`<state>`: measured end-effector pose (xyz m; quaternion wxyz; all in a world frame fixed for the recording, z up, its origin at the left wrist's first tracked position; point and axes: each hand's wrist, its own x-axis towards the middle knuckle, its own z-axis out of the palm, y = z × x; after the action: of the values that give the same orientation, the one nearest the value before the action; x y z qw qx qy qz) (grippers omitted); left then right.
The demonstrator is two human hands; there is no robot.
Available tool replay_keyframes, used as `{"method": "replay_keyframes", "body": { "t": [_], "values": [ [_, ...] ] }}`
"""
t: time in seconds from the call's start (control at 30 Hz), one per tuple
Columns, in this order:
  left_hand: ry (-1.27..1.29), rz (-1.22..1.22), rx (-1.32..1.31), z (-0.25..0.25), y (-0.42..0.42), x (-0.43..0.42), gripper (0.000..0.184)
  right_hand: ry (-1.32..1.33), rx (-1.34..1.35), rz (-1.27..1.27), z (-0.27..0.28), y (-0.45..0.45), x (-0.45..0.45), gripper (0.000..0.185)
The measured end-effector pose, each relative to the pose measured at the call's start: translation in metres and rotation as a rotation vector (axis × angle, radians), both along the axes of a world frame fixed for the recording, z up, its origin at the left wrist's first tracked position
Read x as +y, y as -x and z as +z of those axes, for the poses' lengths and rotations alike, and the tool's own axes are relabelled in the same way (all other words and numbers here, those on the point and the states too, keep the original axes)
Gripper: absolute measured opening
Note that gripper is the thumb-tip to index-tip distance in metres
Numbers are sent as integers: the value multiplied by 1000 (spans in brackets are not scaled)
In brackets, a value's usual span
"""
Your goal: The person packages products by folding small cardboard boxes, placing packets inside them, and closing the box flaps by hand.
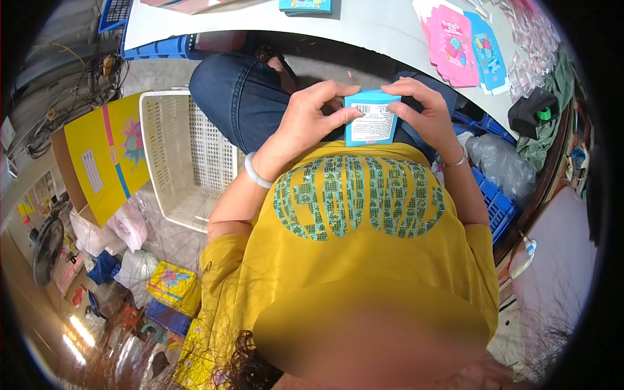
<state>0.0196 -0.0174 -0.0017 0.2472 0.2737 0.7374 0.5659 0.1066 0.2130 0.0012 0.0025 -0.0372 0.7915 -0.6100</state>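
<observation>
Holding centre stage in the upper middle of the frame, I have the blue box point(370, 125), upright over the lap, printed face turned to my camera, barcode and small text showing. The left hand point(312, 114) grips it from the left, thumb pressed on the face and fingers at the top edge. The right hand point(424, 107) does the same from the right, so both hands are closed around this one box, fingertips meeting its upper corners. I can't tell from here whether its top is folded shut.

A white bangle point(257, 172) sits on the left wrist, a thin bracelet point(460, 159) on the right. Beneath the forearms I get the yellow shirt point(364, 260) with its glittering green letters, and jeans point(231, 107) on both sides of the box.

Up top runs the white table point(383, 26). I see a blue stack point(305, 6) at its near edge, then, upper right, pink cards point(453, 49) fanned beside blue cards point(486, 55), with a scatter of clear bits point(525, 32) beyond. A black object point(533, 112) with a green spot lies just below those.

Over at left, a white basket point(188, 133) stands beside a big yellow carton point(104, 162). At right, a blue crate point(495, 205) sits below a grey bag point(499, 159).
</observation>
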Motion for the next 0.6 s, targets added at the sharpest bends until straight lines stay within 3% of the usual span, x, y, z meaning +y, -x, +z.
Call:
{"method": "replay_keyframes", "body": {
  "t": [0.3, 0.5, 0.6],
  "values": [
    [-18, -82, 17, -7, -7, -1, 23, -2, 43, 48, -6, -7, 1, 23],
    [-26, -22, -225, -4, -10, 1, 24, 15, -85, -11, 4, -6, -2, 24],
    [-33, -52, -219, 7, -2, 0, 26, 35, -132, -46, 15, 1, -3, 26]
  ]
}}
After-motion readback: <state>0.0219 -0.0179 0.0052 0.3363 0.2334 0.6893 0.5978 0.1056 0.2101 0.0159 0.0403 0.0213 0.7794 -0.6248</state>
